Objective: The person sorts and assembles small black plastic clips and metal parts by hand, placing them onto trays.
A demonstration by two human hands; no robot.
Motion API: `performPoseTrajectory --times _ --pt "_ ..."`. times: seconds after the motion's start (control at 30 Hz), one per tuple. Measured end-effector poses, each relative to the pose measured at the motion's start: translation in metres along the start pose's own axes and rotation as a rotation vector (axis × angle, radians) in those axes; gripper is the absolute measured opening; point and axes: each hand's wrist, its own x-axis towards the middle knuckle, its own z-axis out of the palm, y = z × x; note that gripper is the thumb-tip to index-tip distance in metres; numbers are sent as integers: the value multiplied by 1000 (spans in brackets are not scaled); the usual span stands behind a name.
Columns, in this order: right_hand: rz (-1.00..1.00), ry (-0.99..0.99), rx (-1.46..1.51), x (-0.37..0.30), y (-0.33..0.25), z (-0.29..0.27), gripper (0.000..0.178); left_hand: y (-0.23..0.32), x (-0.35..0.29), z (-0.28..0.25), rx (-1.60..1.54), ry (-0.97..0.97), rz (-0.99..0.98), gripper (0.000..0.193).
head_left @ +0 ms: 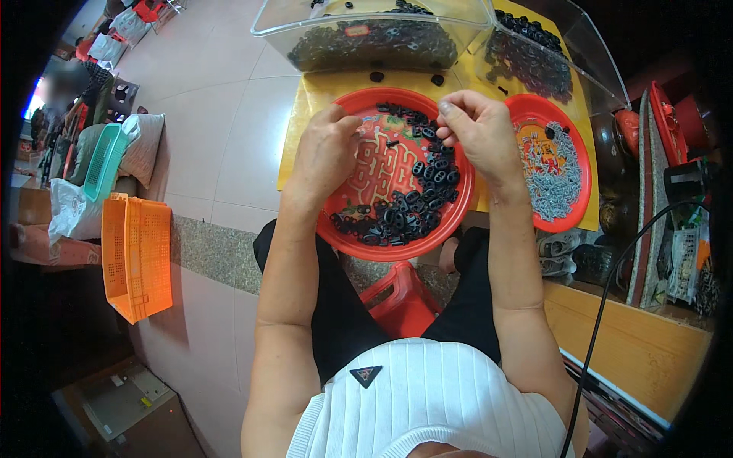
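Yellow covering tops the bench [314,93]. Step in hand looks like fingertip work: the left hand [324,153] curls over the left side of the large red tray [397,253], the right hand [485,136] pinches above its far right rim; whether either grip holds anything, I cannot tell. Next move probably calls for fine, steady pinching. Black parts [397,220] lie along that tray's far, right and near sides; silvery pieces [555,193] heap in the smaller red tray [586,183] at right; clear bins [272,32] beyond hold more black parts
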Motion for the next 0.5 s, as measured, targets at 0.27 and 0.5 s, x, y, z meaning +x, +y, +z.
performPoseTrajectory --times 0.27,0.5 --pt "-128 22 -376 0 15 -9 17 -5 9 17 200 -247 -24 11" --pt "-340 27 -782 -1 7 -13 13 1 -2 2 21 -186 -86 18"
